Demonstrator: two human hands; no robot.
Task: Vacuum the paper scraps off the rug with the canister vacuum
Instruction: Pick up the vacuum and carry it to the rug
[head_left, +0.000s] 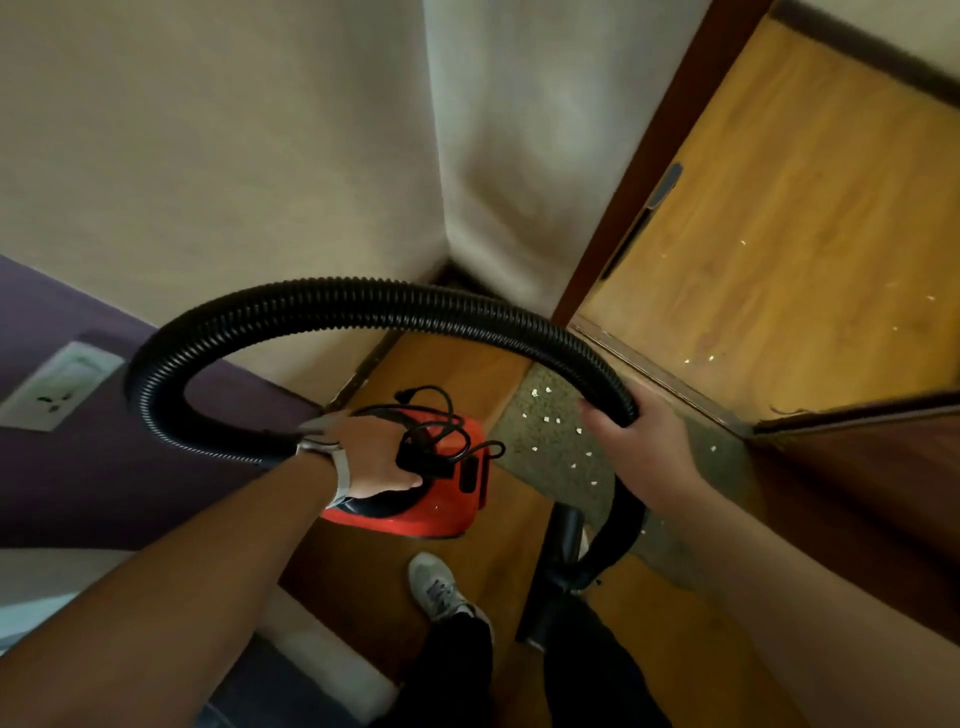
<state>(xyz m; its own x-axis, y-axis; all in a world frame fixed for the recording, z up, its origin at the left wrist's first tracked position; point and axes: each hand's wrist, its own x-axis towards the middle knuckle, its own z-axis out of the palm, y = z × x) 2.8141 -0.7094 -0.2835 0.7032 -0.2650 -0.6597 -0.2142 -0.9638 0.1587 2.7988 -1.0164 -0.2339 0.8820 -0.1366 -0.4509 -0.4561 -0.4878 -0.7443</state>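
A red canister vacuum (447, 499) hangs just above the wooden floor, and my left hand (371, 457) grips its black top handle together with a coiled black power cord (441, 431). Its ribbed black hose (332, 312) arcs up and over to my right hand (641, 441), which grips the hose near its end. Below that hand the black wand and nozzle (563, 566) hang down toward the floor. A speckled grey-green rug (550, 447) lies ahead, with several white paper scraps (558, 421) on it.
A wall corner (441, 208) stands straight ahead. A wooden door (779, 234) is on the right, with more scraps beyond its threshold. A wall socket (57, 387) sits on the purple wall at left. My grey shoe (439, 587) stands on the wooden floor.
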